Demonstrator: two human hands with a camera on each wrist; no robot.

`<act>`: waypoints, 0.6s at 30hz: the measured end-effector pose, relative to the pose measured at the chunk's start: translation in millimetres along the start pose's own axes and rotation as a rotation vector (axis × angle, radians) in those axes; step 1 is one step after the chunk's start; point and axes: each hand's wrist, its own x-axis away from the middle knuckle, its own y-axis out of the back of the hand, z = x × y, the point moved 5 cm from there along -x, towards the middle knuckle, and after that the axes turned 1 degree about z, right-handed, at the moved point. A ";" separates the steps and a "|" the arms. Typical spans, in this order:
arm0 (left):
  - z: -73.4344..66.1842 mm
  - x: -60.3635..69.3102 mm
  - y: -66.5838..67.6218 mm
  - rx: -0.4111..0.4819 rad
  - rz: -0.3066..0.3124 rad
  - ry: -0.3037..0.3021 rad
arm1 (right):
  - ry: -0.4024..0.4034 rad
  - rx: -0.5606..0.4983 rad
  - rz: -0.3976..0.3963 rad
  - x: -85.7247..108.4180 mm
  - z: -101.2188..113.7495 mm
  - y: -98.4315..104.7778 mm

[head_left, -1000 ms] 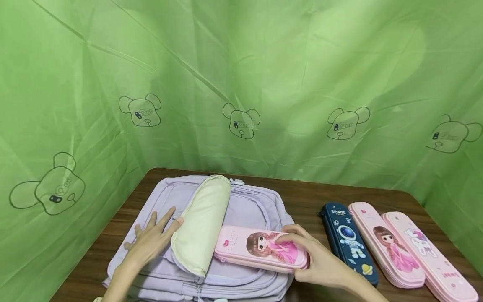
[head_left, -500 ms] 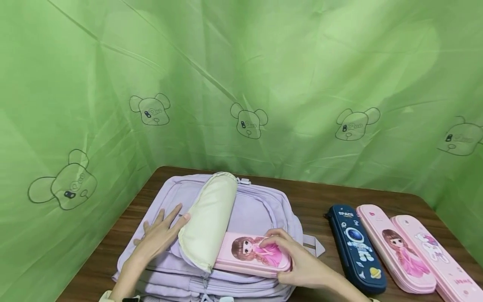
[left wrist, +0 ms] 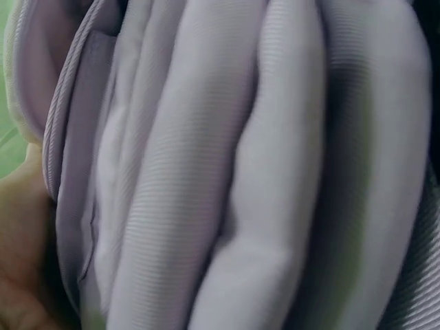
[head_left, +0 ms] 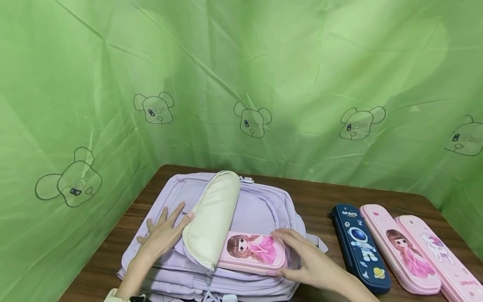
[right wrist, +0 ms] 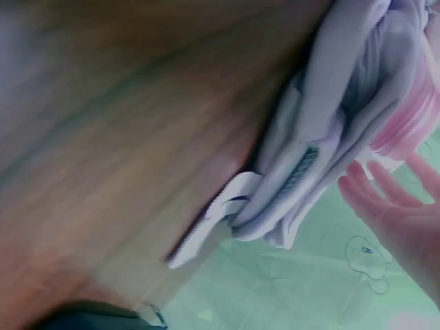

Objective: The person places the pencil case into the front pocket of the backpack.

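A lilac backpack [head_left: 256,205] lies flat on the table, its front pocket flap [head_left: 211,222] folded over with the cream lining showing. My left hand [head_left: 164,237] rests spread on the backpack's left part, thumb at the flap's edge. A pink pencil case [head_left: 254,253] with a girl in a pink dress lies on the backpack, its left end hidden behind the flap. Around the case's right end is my right hand [head_left: 307,262], fingers extended. In the right wrist view the right hand's fingers [right wrist: 395,185] are spread, apart from the case.
To the right lie a navy astronaut pencil case [head_left: 360,247], another pink girl pencil case [head_left: 401,249] and a pink bunny pencil case [head_left: 441,256]. The brown wooden table [head_left: 313,195] is bordered by green curtains [head_left: 294,84]. A grey strap [head_left: 317,242] sticks out beside the backpack.
The pink pencil case has slid left, further behind the flap. My right hand has moved left with it and its fingers have loosened from the case. The left hand stays on the backpack.
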 end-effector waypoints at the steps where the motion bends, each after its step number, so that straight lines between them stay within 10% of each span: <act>1: 0.2 0.1 0.1 -0.003 -0.004 0.001 | 0.004 0.015 -0.007 1.1 -0.3 0.5; 18: -1.2 1.8 -3.6 -0.047 -0.061 -0.007 | 0.004 -0.009 -0.043 -6.9 -2.6 -17.0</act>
